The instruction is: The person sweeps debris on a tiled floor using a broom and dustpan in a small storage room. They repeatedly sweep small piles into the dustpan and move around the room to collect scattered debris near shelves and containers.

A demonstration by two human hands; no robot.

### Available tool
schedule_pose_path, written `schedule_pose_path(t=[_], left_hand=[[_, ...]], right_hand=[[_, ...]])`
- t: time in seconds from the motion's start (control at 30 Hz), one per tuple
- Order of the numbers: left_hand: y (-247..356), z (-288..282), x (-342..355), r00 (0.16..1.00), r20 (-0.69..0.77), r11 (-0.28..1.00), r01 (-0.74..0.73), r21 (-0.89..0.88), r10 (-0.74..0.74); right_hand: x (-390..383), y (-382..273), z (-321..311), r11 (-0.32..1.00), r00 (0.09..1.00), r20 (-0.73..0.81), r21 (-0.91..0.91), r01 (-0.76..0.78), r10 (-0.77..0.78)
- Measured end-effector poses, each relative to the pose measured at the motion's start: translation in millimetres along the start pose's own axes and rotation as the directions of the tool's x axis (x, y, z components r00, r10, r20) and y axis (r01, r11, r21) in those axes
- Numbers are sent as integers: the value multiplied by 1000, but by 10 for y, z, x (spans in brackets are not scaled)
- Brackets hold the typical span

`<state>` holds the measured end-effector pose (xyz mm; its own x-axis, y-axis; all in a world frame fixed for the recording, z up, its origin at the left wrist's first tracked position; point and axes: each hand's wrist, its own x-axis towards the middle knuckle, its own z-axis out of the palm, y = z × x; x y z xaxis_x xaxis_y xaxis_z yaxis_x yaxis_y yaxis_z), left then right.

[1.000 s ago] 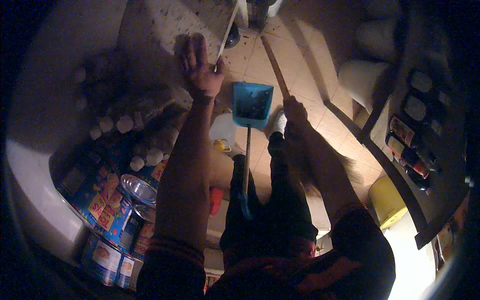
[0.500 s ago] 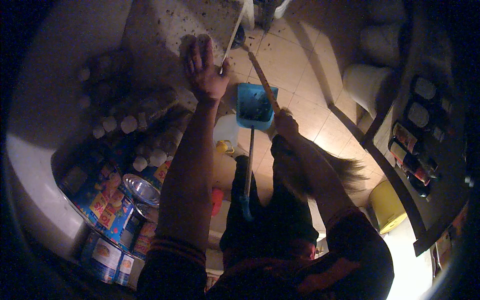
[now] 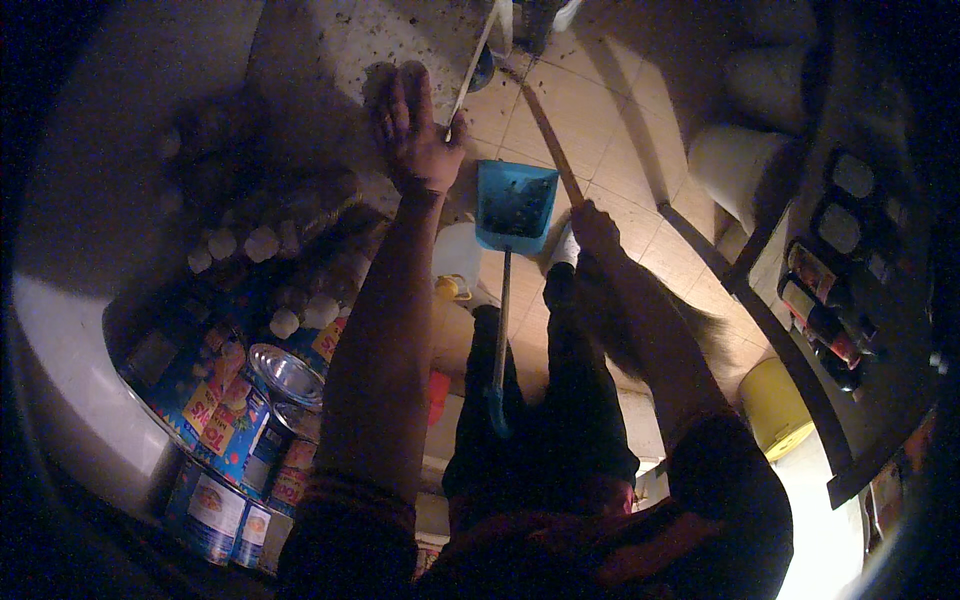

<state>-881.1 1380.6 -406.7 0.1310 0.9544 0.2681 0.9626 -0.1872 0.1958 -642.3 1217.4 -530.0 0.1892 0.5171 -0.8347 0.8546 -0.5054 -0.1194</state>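
Observation:
My left hand (image 3: 420, 145) is open, fingers stretched over a pale speckled surface (image 3: 375, 40), its thumb by that surface's raised edge. Whether the palm presses on it I cannot tell. My right hand (image 3: 595, 228) is wrapped around the wooden handle of a broom (image 3: 553, 140). The handle points forward over the floor, and its brown bristles lie back beneath my right forearm. Between the two hands a blue dustpan (image 3: 517, 205) sits on the tiles with dark debris in it. Its long handle runs back between my legs.
Bottles (image 3: 262, 243) and stacked cans (image 3: 215, 420) crowd the left. A white jug (image 3: 457, 250) with a yellow handle stands near the dustpan. On the right are white buckets (image 3: 735, 170), a yellow bucket (image 3: 775, 410) and a dark shelf edge (image 3: 785, 375). Dark specks dot the floor.
My right hand and the broom have shifted forward and to the right. My left hand has moved slightly right, its fingers still spread. The dustpan looks nearly unmoved.

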Motion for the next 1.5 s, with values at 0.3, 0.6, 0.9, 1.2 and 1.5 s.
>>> schedule_pose_path(t=[0.3, 0.6, 0.9, 1.2, 1.5], left_hand=[[-11, 51, -11, 999, -32, 1000, -7, 7, 7], [-37, 74, -27, 999, -19, 999, -29, 33, 30], [7, 23, 5, 999, -36, 999, -28, 38, 29], [-32, 73, -14, 999, -21, 999, -28, 19, 28], [-27, 65, -18, 999, -34, 1000, -15, 7, 16]], right_hand=[[-669, 256, 427, 927, 943, 123, -182, 329, -311], [131, -129, 805, 821, 794, -229, -260, 507, -563], [-215, 147, 766, 885, 897, -59, -201, 419, -438], [-47, -437, 643, 898, 898, -52, -74, 433, -437], [-337, -19, 687, 864, 885, -18, -225, 449, -465]])
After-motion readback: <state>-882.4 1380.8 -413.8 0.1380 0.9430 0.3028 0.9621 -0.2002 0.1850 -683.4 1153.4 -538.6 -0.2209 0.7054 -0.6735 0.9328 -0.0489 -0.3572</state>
